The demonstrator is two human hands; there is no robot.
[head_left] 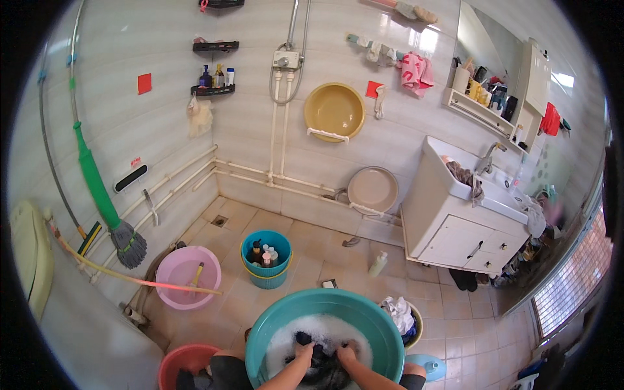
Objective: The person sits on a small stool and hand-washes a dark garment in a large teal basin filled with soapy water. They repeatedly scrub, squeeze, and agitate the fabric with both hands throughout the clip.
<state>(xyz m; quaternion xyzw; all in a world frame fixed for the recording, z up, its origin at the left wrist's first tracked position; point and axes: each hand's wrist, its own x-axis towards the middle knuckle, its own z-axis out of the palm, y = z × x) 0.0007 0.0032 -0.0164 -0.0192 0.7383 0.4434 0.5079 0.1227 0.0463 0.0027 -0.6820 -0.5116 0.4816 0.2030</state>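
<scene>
A large teal basin [273,322] full of white suds stands on the tiled floor right below me. Both of my hands are down in it. My left hand [303,354] and my right hand [346,355] grip a dark wet garment [323,368] that lies bunched between them in the foam. A second dark piece pokes out of the suds just behind my left hand. My forearms come in from the lower edge.
Around the basin stand a red basin [179,364], a pink basin [182,276] with a hose across it, a teal bucket [266,257] of bottles, and a bowl of white laundry [400,315]. A white sink cabinet [465,227] is at right; a green mop [104,201] leans at left.
</scene>
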